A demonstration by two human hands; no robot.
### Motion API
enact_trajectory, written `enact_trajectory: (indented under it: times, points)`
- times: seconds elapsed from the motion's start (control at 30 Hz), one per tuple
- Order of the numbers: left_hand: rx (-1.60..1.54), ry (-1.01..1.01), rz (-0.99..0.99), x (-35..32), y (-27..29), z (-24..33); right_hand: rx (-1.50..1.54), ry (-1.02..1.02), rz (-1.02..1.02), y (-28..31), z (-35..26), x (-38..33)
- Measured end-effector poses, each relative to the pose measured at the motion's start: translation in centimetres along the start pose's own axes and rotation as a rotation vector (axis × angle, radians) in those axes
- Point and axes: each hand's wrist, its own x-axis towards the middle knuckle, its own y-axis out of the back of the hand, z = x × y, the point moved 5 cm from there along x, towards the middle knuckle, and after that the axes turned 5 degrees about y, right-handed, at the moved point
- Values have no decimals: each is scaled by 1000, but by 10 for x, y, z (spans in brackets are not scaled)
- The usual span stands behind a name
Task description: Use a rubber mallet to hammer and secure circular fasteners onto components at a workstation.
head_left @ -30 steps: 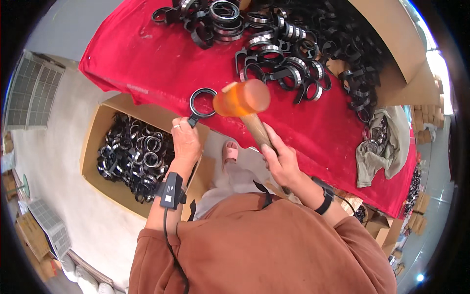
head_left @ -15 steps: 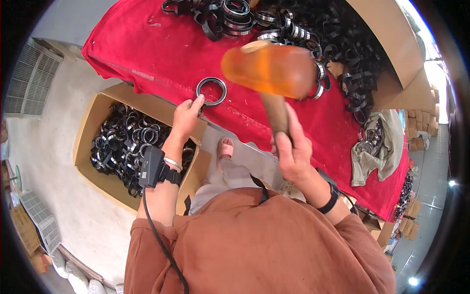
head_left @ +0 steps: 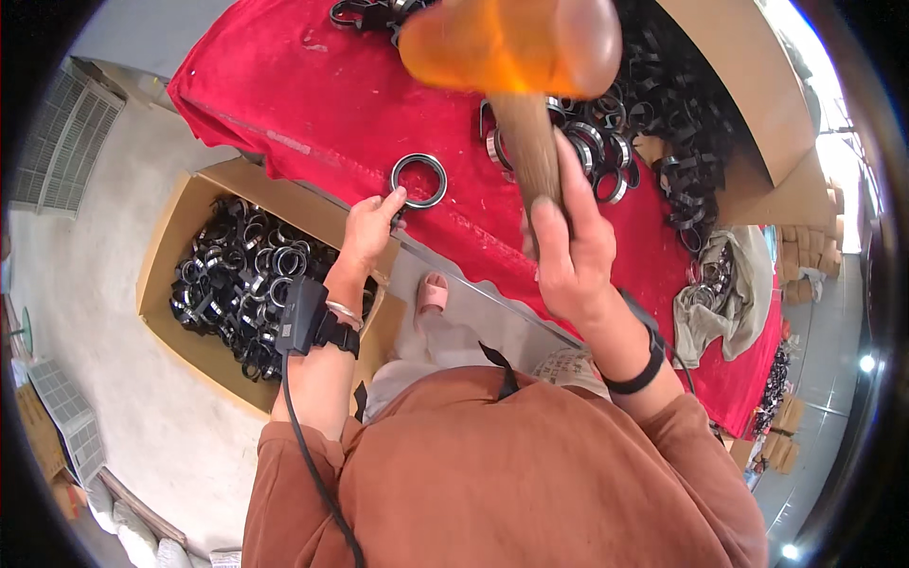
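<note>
My left hand [head_left: 371,227] pinches a round black-and-silver ring [head_left: 442,193] by its near edge, over the front of the red cloth [head_left: 312,104]. A black strap or tab below the ring is partly hidden by my fingers. Raised on the right, my right hand [head_left: 575,251] is wrapped round the wooden handle of a mallet [head_left: 530,156]. Its translucent orange head hangs above the cloth, beyond the ring and apart from it. The mallet head covers part of the heap of rings [head_left: 606,156] behind it.
A cardboard box [head_left: 156,284] full of similar rings stands on the floor at my left. Black strap-like parts [head_left: 696,180] spill from a large carton [head_left: 748,85] at the far right. A grey-green cloth bag [head_left: 734,322] holding more rings lies at the right.
The mallet has risen and moved farther away, up over the heap. My left hand still grips the ring, which sits slightly farther right in view.
</note>
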Motion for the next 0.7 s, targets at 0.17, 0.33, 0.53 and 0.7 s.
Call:
enact_trajectory:
  times: [0.17,0.33,0.53,0.7]
  points:
    - [1,2,8,-2,-10,3,-294,-77,-291,-54,82,-7]
    - [101,15,105,-12,-8,8,-230,-103,-299,-42,60,21]
    - [164,-19,126,-11,10,6,-56,-2,34,-18,31,17]
    - [118,-101,114,9,7,6,-102,-589,-293,-38,97,0]
